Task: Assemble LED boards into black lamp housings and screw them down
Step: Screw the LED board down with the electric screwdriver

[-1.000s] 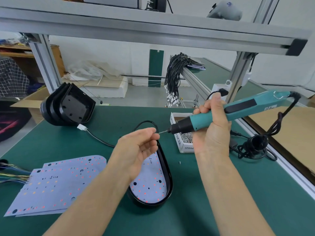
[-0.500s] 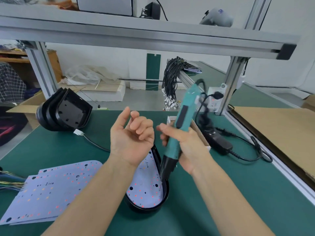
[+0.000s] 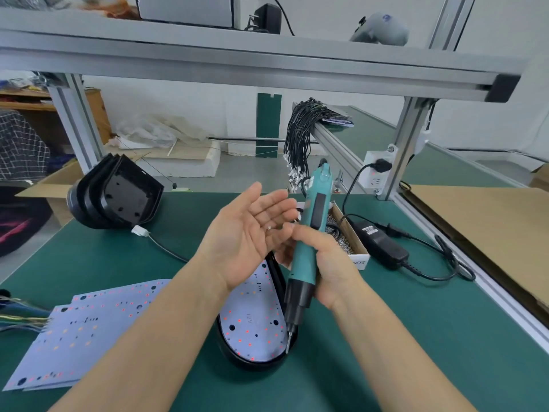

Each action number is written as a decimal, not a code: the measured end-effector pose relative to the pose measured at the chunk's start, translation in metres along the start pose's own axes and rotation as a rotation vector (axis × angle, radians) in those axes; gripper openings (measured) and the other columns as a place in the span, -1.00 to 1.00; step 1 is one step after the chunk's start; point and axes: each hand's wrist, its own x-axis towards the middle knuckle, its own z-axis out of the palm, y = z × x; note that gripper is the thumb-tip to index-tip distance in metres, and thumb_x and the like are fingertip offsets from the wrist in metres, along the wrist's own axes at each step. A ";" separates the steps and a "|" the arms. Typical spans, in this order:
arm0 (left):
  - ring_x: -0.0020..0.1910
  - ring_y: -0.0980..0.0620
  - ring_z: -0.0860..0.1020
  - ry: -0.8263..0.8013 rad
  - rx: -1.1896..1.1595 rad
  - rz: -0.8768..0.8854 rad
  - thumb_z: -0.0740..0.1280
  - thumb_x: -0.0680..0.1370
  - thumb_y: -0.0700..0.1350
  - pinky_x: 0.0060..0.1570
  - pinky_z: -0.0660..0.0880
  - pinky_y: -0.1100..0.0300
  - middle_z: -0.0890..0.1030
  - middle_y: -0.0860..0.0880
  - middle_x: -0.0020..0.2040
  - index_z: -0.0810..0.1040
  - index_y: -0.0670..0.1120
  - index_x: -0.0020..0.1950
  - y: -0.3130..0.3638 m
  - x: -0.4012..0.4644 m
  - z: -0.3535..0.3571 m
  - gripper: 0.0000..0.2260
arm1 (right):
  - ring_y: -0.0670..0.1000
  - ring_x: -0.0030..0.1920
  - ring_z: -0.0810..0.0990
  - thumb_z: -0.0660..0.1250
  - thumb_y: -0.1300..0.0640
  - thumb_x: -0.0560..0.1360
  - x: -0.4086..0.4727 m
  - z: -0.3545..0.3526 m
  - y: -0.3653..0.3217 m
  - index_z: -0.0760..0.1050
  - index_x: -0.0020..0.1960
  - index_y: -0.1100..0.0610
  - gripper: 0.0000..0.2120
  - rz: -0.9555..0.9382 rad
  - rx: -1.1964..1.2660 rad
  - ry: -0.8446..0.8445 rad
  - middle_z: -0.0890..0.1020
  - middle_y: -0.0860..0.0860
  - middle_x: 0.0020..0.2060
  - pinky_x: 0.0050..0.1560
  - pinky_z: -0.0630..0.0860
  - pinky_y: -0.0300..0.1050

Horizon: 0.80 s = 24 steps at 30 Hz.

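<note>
Fingers (image 3: 309,237) of the right hand (image 3: 329,263) curl around the teal body of an electric screwdriver (image 3: 309,233), holding it nearly upright with its black nose down and its bit tip (image 3: 287,344) at the near right edge of the LED board (image 3: 255,319), though whether the tip touches the board cannot be told. That white board, dotted with red LEDs, lies inside a black lamp housing (image 3: 279,281) on the green bench mat (image 3: 401,352). Just left of the screwdriver the left hand (image 3: 246,236) hovers palm up above the housing's far end, its fingers nearly straight and close together, with a small bright speck, perhaps a screw (image 3: 269,228), lying near the base of them; it is too small to be sure. Behind the right hand sits an open cardboard box of screws (image 3: 346,239), and to its right a black power adapter (image 3: 378,242) with its cord running across the mat. At the lower left lie 2 or more spare LED boards (image 3: 89,331), stacked loosely. At the far left of the mat a nested stack of black housings (image 3: 116,194) stands on edge, and a white connector (image 3: 141,231) on a black wire lies just before it.
</note>
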 end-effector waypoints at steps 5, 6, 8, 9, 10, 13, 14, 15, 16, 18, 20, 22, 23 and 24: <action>-0.08 -0.07 0.67 0.074 -0.002 -0.001 0.14 0.63 -0.08 -0.31 0.62 0.21 0.68 -0.19 0.01 0.53 -0.27 0.15 -0.003 -0.002 -0.004 -0.69 | -0.02 -0.39 0.56 0.35 0.28 0.43 0.005 -0.001 0.005 0.57 -0.20 0.17 -0.94 0.001 -0.036 0.025 0.61 0.07 -0.32 -0.25 0.51 -0.15; -0.04 -0.06 0.66 0.088 0.050 0.005 0.13 0.64 -0.06 -0.31 0.61 0.21 0.68 -0.19 0.04 0.52 -0.26 0.18 -0.003 -0.003 -0.003 -0.68 | -0.03 -0.41 0.56 0.40 0.24 0.37 0.005 0.000 0.005 0.58 -0.19 0.17 -0.97 0.006 -0.036 0.014 0.60 0.05 -0.36 -0.25 0.50 -0.15; 0.03 -0.04 0.65 0.124 0.169 0.028 0.13 0.63 0.02 -0.25 0.62 0.19 0.67 -0.17 0.09 0.50 -0.23 0.23 -0.005 -0.003 0.001 -0.63 | -0.06 -0.43 0.56 0.45 0.15 0.25 0.006 -0.001 0.004 0.57 -0.18 0.16 -0.82 0.016 -0.045 -0.002 0.59 0.01 -0.42 -0.25 0.49 -0.15; 0.07 -0.03 0.64 0.144 0.214 0.037 0.14 0.63 0.06 -0.17 0.64 0.17 0.67 -0.16 0.11 0.49 -0.22 0.24 -0.007 -0.002 0.002 -0.60 | -0.06 -0.43 0.56 0.46 0.14 0.24 0.006 -0.001 0.004 0.57 -0.17 0.16 -0.80 0.017 -0.066 0.006 0.59 0.02 -0.41 -0.26 0.49 -0.16; 0.11 -0.04 0.63 0.164 0.248 0.040 0.13 0.63 0.09 -0.07 0.63 0.14 0.66 -0.16 0.12 0.48 -0.21 0.25 -0.008 -0.002 0.003 -0.58 | -0.06 -0.42 0.57 0.47 0.18 0.28 0.006 0.000 0.005 0.55 -0.15 0.17 -0.82 0.016 -0.091 0.016 0.60 0.02 -0.39 -0.28 0.49 -0.17; 0.20 -0.02 0.58 0.196 0.358 0.039 0.10 0.62 0.15 0.13 0.54 0.08 0.63 -0.11 0.17 0.44 -0.17 0.31 -0.010 -0.002 0.005 -0.54 | -0.06 -0.42 0.54 0.45 0.33 0.37 0.008 0.002 0.010 0.47 -0.08 0.17 -0.79 -0.016 -0.136 0.048 0.55 0.05 -0.34 -0.37 0.47 -0.22; 0.20 0.02 0.57 0.190 0.413 0.043 0.09 0.62 0.16 0.15 0.52 0.09 0.62 -0.08 0.19 0.42 -0.15 0.34 -0.011 -0.003 0.006 -0.53 | -0.07 -0.43 0.53 0.46 0.35 0.36 0.008 0.002 0.012 0.45 -0.05 0.18 -0.75 -0.028 -0.137 0.063 0.53 0.05 -0.33 -0.40 0.45 -0.23; 0.18 0.08 0.57 0.174 0.472 0.047 0.08 0.62 0.17 0.14 0.51 0.11 0.62 -0.03 0.19 0.41 -0.12 0.36 -0.014 -0.004 0.006 -0.53 | -0.08 -0.44 0.53 0.46 0.36 0.36 0.009 0.003 0.014 0.45 -0.01 0.18 -0.71 -0.041 -0.137 0.073 0.51 0.05 -0.33 -0.43 0.43 -0.25; 0.11 0.16 0.59 0.155 0.521 0.050 0.08 0.62 0.18 0.11 0.51 0.14 0.62 0.02 0.16 0.41 -0.08 0.35 -0.016 -0.005 0.006 -0.55 | -0.09 -0.45 0.52 0.46 0.37 0.35 0.009 0.004 0.015 0.45 0.03 0.17 -0.68 -0.055 -0.137 0.083 0.49 0.05 -0.33 -0.46 0.42 -0.26; -0.02 0.29 0.62 0.107 0.555 0.032 0.09 0.62 0.17 0.04 0.52 0.23 0.66 0.15 0.05 0.43 0.00 0.25 -0.020 -0.005 0.004 -0.65 | -0.11 -0.48 0.51 0.44 0.40 0.35 0.009 0.005 0.017 0.44 0.01 0.19 -0.69 -0.094 -0.129 0.103 0.48 0.05 -0.36 -0.49 0.40 -0.29; 0.06 0.29 0.60 0.032 0.494 -0.003 0.14 0.57 0.16 0.06 0.52 0.25 0.66 0.17 0.05 0.44 0.02 0.21 -0.017 -0.006 0.001 -0.68 | -0.13 -0.51 0.49 0.41 0.43 0.36 0.010 0.003 0.018 0.45 -0.10 0.22 -0.78 -0.122 -0.127 0.115 0.48 0.01 -0.42 -0.50 0.39 -0.32; 0.28 0.12 0.51 -0.007 0.297 -0.050 0.21 0.47 0.15 0.22 0.46 0.13 0.59 0.03 0.25 0.38 -0.05 0.35 -0.010 -0.005 -0.001 -0.50 | -0.14 -0.53 0.47 0.38 0.46 0.36 0.010 0.001 0.016 0.41 -0.27 0.17 -0.75 -0.137 -0.117 0.117 0.47 -0.05 -0.51 -0.50 0.39 -0.34; 0.34 0.04 0.47 -0.018 0.192 -0.078 0.22 0.45 0.14 0.24 0.44 0.07 0.55 -0.03 0.31 0.37 -0.09 0.39 -0.006 -0.005 -0.002 -0.44 | -0.14 -0.54 0.46 0.37 0.47 0.36 0.010 0.000 0.015 0.39 -0.32 0.15 -0.71 -0.138 -0.109 0.116 0.47 -0.07 -0.54 -0.51 0.38 -0.34; 0.35 0.00 0.46 -0.027 0.118 -0.093 0.23 0.44 0.13 0.23 0.45 0.02 0.54 -0.07 0.33 0.38 -0.12 0.38 -0.003 -0.005 -0.004 -0.44 | -0.14 -0.55 0.46 0.37 0.47 0.36 0.010 -0.002 0.013 0.38 -0.34 0.14 -0.69 -0.133 -0.103 0.115 0.47 -0.07 -0.54 -0.51 0.38 -0.34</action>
